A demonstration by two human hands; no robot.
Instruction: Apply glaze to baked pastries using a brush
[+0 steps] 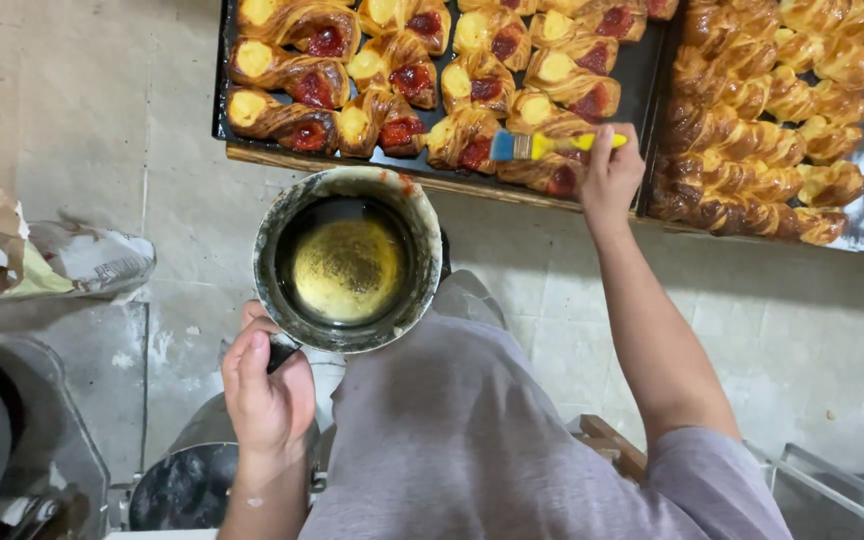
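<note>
My left hand (267,390) grips the handle of a worn metal pot (349,262) holding a shallow pool of yellowish glaze, held in front of my body. My right hand (609,175) reaches forward and holds a pastry brush (542,146) with a yellow handle and blue ferrule, lying sideways over the front row of baked pastries (472,135). These pastries have yellow custard and red jam fillings and sit on a dark tray (642,75).
A second tray to the right carries twisted golden pastries (762,110). A crumpled paper sack (42,262) lies on the floor at left. A dark round vessel (187,490) sits below my left arm. Metal rack bars (832,480) show at lower right.
</note>
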